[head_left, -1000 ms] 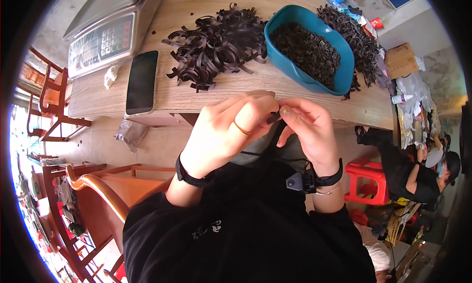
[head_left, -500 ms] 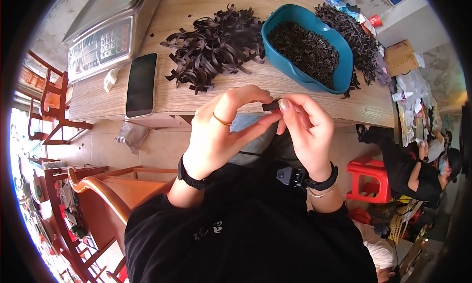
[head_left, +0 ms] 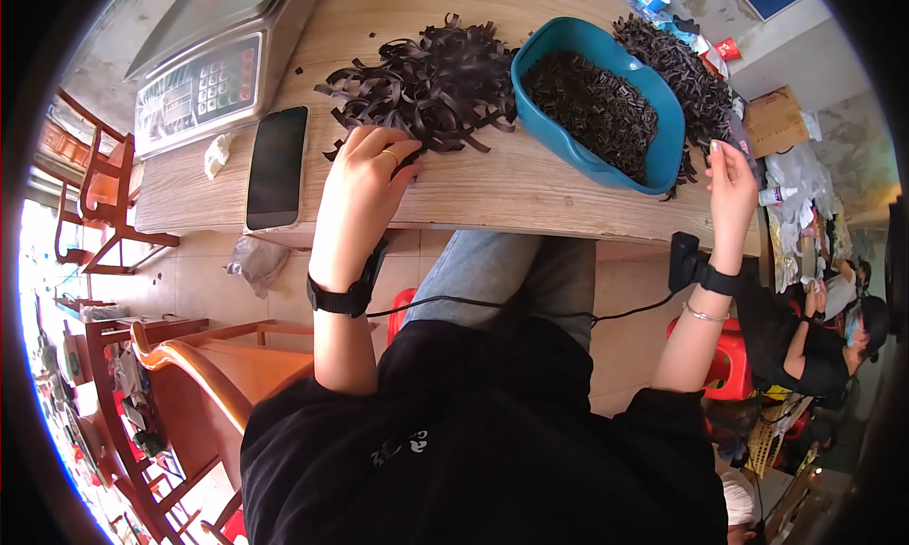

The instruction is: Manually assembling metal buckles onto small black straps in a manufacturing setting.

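My left hand (head_left: 365, 180), with a ring and a black wristband, rests on the wooden table (head_left: 530, 190). Its curled fingertips touch the near edge of a heap of long dark brown strips (head_left: 431, 81); whether they pinch a strip is hidden. My right hand (head_left: 731, 180) is stretched out to the right, fingers straight and lifted, just past the rim of a teal bowl (head_left: 568, 147) full of small dark pieces. It is next to a second dark pile (head_left: 677, 67), and nothing shows in it.
A black phone (head_left: 276, 166) lies left of my left hand, with a weighing scale (head_left: 213, 67) behind it. A cardboard box (head_left: 775, 119) and bottles crowd the right end. Wooden chairs (head_left: 189, 375) stand at the left, a red stool (head_left: 724, 365) and a seated person (head_left: 814, 346) at the right.
Both hands were together at my lap holding a small dark piece. They have parted: the left went up to the strip heap, the right swung out beside the bowl.
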The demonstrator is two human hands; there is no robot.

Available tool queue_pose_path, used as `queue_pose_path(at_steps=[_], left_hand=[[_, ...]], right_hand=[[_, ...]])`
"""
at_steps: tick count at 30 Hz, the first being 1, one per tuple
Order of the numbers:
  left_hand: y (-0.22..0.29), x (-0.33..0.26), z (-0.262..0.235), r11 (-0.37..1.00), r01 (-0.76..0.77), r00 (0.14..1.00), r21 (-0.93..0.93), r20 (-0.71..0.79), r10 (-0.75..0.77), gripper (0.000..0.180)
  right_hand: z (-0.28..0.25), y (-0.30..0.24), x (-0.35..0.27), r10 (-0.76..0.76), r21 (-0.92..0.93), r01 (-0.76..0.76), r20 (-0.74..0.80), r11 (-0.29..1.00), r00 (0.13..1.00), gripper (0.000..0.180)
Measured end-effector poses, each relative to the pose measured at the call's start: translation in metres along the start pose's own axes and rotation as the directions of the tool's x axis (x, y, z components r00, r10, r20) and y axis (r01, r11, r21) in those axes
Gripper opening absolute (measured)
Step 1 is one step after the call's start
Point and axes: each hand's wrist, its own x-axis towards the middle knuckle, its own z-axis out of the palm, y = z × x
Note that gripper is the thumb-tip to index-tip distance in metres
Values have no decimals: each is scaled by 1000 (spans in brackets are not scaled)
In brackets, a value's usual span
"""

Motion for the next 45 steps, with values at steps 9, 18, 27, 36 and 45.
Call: queue_pose_path(at_steps=[9,18,27,36,45], left_hand=[[-1,-3,-23,990,119,982,-69,156,-107,19],[-12,-9,-6,992,117,985,-45,137,-110,16],[13,4,-15,993,88,985,-78,-145,-99,9],[23,-1,-2,961,-21,985,-275,-170,-27,15],[50,0,-9,863,-151,982,-482,-173,75,17]], right_hand=[[47,-55,-7,-355,46,371,422,928,834,27],[73,-71,7,-278,53,350,721,935,634,17],[75,-56,6,-546,77,579,455,811,704,10],[63,-78,-6,-215,507,-37,430,861,877,14],[37,-126,-74,-293,773,-313,531,552,795,18]])
